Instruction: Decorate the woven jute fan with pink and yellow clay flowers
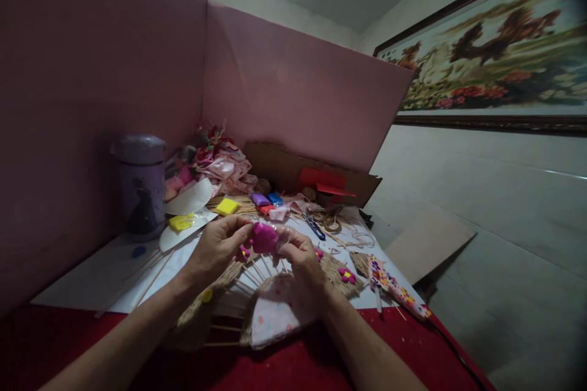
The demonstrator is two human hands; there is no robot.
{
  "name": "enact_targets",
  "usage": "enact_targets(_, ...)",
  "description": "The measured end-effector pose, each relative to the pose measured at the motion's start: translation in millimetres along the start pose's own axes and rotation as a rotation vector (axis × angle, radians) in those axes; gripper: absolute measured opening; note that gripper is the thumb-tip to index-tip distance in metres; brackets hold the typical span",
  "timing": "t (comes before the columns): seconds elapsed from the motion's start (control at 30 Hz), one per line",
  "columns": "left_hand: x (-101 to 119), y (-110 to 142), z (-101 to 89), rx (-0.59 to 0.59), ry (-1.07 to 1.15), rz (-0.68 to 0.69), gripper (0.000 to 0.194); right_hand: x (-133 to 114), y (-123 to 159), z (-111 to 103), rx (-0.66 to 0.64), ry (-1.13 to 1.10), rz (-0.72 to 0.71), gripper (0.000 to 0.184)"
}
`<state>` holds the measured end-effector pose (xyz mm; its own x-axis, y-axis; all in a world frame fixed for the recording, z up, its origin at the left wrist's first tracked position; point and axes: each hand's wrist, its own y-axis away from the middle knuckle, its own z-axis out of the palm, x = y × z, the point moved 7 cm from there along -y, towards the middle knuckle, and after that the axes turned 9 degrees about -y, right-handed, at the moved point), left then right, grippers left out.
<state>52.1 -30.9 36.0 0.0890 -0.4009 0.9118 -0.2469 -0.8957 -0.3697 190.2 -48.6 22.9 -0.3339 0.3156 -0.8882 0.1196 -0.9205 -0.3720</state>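
Between my hands is a lump of magenta modelling clay [265, 237] with a clear plastic wrapper [283, 234] at its right side. My left hand [224, 245] pinches the clay's left edge. The fingers of my right hand [300, 255] are closed on the wrapper. Below them lies a fan-shaped craft piece [275, 311] of twine and thin sticks, with a pale patterned cloth panel at its centre. Magenta clay flowers with yellow centres, such as the flower [347, 275] on the right, sit along its rim. A yellow clay disc [206, 295] rests on its left part.
A purple flask [140, 189] stands at the left. Behind the fan are yellow [227, 206], purple and blue clay packets, scissors [314, 227] and heaped pink cloth [224, 165]. A flower-patterned glue gun [397, 287] with a cord lies at the right. Pink boards [293, 85] wall the back and left.
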Motion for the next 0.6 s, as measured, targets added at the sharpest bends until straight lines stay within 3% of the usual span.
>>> enact_targets(0.6,-0.9,0.1,-1.3,0.013,-0.05,-0.008,0.023,-4.2,1.7,1.4,0.006,0.052,-0.007,0.018)
